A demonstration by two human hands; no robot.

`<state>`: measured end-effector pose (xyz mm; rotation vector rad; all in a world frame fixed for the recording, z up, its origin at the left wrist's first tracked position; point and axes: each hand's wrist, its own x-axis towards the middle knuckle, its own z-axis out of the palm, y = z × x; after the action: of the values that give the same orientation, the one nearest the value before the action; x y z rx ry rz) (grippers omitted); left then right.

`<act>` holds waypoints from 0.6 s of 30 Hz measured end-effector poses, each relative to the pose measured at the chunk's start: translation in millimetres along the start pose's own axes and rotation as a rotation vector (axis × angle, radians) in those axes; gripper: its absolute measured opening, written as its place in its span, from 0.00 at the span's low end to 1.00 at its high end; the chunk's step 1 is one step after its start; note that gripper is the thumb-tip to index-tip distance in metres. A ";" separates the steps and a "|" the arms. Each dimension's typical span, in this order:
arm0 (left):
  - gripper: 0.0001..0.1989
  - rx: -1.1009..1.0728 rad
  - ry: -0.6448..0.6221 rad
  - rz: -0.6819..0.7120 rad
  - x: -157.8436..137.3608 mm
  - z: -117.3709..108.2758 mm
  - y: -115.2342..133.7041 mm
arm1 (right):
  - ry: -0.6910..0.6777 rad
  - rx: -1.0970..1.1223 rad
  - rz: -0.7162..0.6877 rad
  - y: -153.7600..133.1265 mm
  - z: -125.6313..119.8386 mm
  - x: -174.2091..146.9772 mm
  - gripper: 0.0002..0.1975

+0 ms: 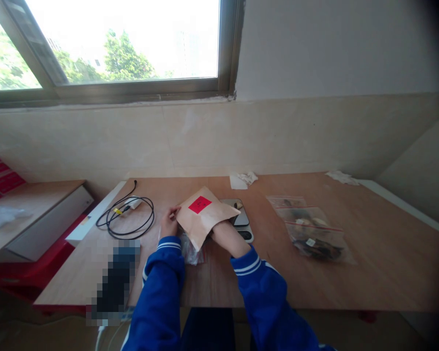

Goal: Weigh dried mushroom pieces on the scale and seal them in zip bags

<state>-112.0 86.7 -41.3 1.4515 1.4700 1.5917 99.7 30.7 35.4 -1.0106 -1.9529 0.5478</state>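
A brown kraft paper bag [191, 228] with a red label is held up in front of me, tilted above the table. At its left edge, my left hand [169, 223] closes its fingers on the paper. My right hand [226, 237] reaches into or under the bag's near right side, so its fingers are hidden. Behind the bag stands a small white scale [247, 233], partly covered, with a small brownish item [237, 205] on it. Below the bag lies a clear plastic bag [190, 253], its contents hard to make out.
Several zip bags [314, 229] with dark and pale contents lie on the right of the wooden table [278, 282]. A coiled black cable [151, 217] and a pixelated dark device [115, 282] are at left. Crumpled tissue [248, 178] lies by the wall.
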 end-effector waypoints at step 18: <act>0.14 0.061 0.020 -0.038 -0.8 0.3 4.9 | 0.380 0.155 0.351 70.1 -72.9 -52.6 0.16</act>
<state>-110.2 84.8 -37.0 1.4363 1.5608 1.5558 208.6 28.3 1.7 -1.2635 -1.3876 0.6365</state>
